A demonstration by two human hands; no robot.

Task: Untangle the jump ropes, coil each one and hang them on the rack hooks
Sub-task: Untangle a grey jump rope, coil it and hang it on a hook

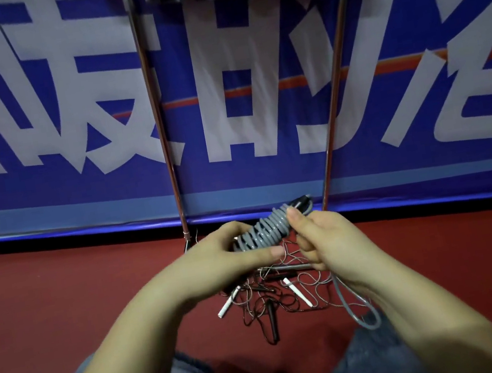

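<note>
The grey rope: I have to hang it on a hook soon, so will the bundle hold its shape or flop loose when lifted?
The grey rope is wound tightly round its handles, so the bundle will probably stay fairly stiff. The unwound tail hangs in a limp loop below the right hand, so it likely dangles and could unwind. It looks light, as the left hand holds it easily.

Sports hall: red court floor [61,298], banner [254,87].

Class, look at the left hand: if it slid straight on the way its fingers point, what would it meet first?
Probably the right hand. The left hand points rightward under the grey coiled rope toward it; depth is unclear.
</note>
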